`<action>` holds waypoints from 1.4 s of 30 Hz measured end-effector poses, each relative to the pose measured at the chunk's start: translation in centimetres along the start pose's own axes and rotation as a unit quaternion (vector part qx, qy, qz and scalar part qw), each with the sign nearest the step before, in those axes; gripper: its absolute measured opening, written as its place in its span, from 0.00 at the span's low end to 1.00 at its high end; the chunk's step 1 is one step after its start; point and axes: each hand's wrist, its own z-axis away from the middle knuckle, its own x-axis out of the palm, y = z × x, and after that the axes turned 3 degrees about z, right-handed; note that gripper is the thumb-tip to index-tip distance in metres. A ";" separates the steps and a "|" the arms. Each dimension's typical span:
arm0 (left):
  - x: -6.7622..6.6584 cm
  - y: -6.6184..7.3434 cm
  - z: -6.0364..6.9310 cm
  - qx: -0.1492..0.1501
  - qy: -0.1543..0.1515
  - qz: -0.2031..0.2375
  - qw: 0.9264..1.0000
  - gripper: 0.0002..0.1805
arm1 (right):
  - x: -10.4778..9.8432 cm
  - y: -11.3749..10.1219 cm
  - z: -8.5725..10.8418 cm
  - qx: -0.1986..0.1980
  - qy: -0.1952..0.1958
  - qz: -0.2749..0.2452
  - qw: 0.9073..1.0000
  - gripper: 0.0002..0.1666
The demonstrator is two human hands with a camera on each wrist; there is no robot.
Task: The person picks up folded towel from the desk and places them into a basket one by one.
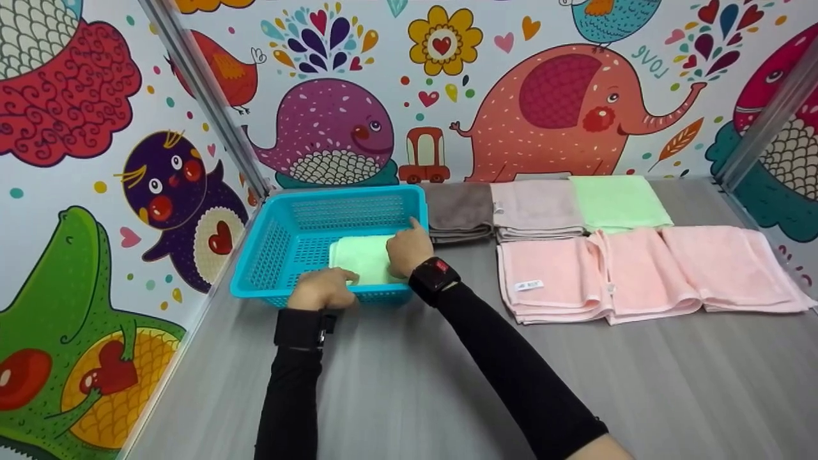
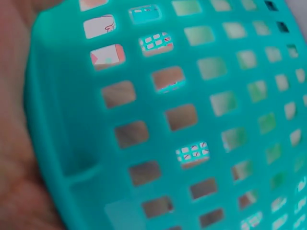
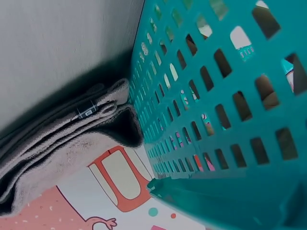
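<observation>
Black sleeves are the closest thing to the camera, reaching in from the near side over a grey surface, with chunky dark wristbands on both wrists. Both hands are at a turquoise mesh basket on the left, up by the wall. Left hand is over the near rim with one digit stretched out to the right; right hand is at the basket's right end with one digit sticking out toward the far side. Can't tell how far the rest of the fingers are curled or whether either one's actually gripping anything. Between them there's a folded pale green towel lying in the basket, toward the near right. Just right of the basket it's a far row of dark brown, greyish-pink and brighter green folded towels, then three peachy-pink ones side by side nearer.
</observation>
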 end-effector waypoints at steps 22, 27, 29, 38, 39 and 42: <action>0.3 -0.1 -0.1 0.081 0.022 0.050 0.995 0.46 | 0.6 3.1 2.1 -0.044 0.126 -0.285 0.949 0.20; 1.4 0.7 0.4 0.177 0.092 0.045 0.979 0.44 | 1.4 6.4 3.4 0.017 0.168 -0.314 0.934 0.29; 1.8 0.6 0.6 0.181 0.139 0.017 0.973 0.41 | 1.8 7.9 3.2 0.050 0.180 -0.310 0.932 0.30; 3.4 0.3 0.1 0.158 0.237 -0.088 0.954 0.30 | 5.6 12.3 1.0 0.116 0.108 -0.246 0.956 0.36; 3.4 0.4 0.1 0.156 0.234 -0.088 0.956 0.29 | 6.2 12.4 0.7 0.113 0.094 -0.248 0.957 0.36; 3.5 0.7 0.0 0.150 0.225 -0.087 0.959 0.26 | 7.5 12.3 0.1 0.102 0.064 -0.246 0.962 0.37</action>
